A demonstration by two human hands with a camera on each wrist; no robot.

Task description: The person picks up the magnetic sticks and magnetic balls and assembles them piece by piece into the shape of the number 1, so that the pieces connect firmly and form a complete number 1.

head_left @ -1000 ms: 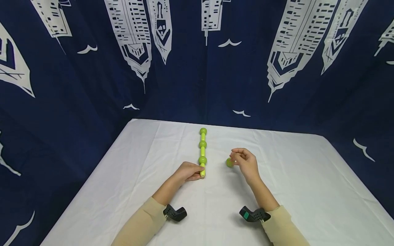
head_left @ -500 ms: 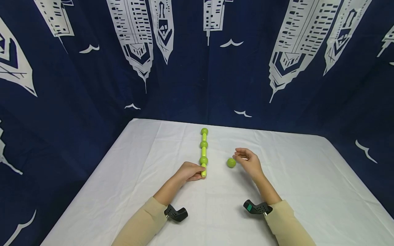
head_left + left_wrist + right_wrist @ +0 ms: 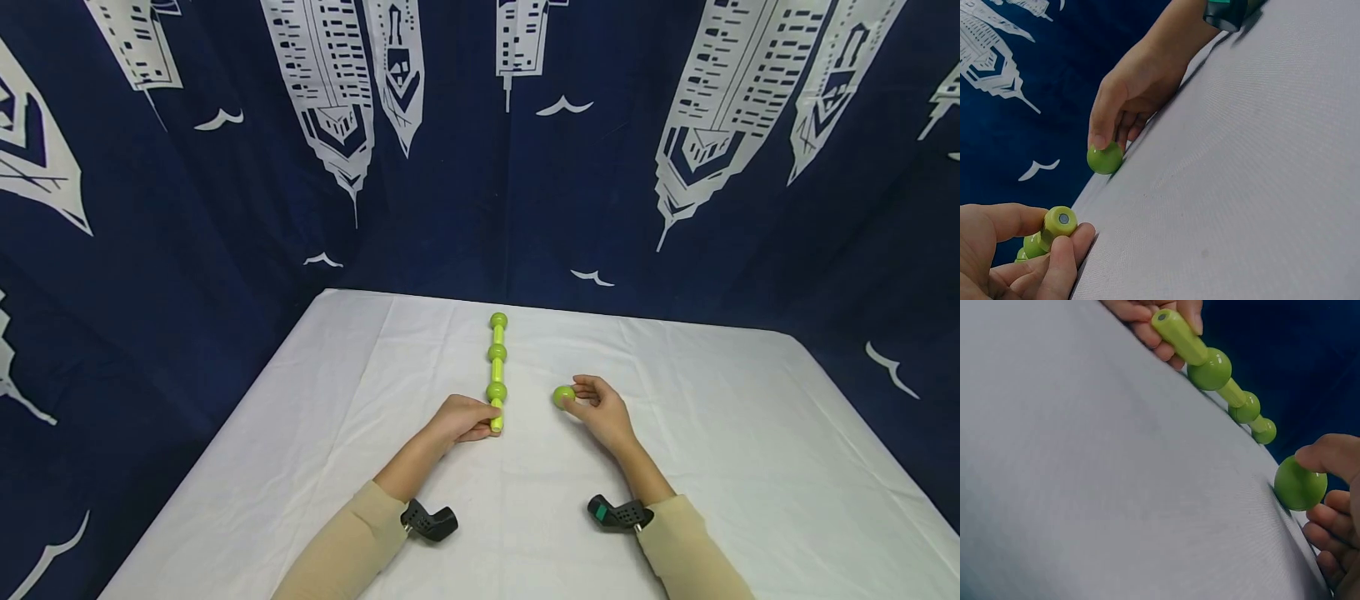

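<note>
On the white table lies a straight chain of green balls (image 3: 497,352) and yellow-green rods (image 3: 497,370), pointing away from me. My left hand (image 3: 463,417) pinches the nearest rod (image 3: 1180,337) between thumb and fingers. A small grey disc shows in that rod's free end (image 3: 1064,219) in the left wrist view. To the right of the chain, my right hand (image 3: 606,412) holds a loose green ball (image 3: 1300,483), low at the table. Its thumb lies on the ball and the curled fingers (image 3: 1329,522) are at the side, partly hidden in the head view.
A white cloth (image 3: 712,433) covers the table, its far edge just past the chain. Behind hangs a dark blue curtain (image 3: 465,225) with white building prints. Each wrist wears a black camera mount (image 3: 429,521).
My right hand first drew back from the loose ball, then came down and left to it, and the thumb now covers part of it. The left hand keeps its grip on the rod.
</note>
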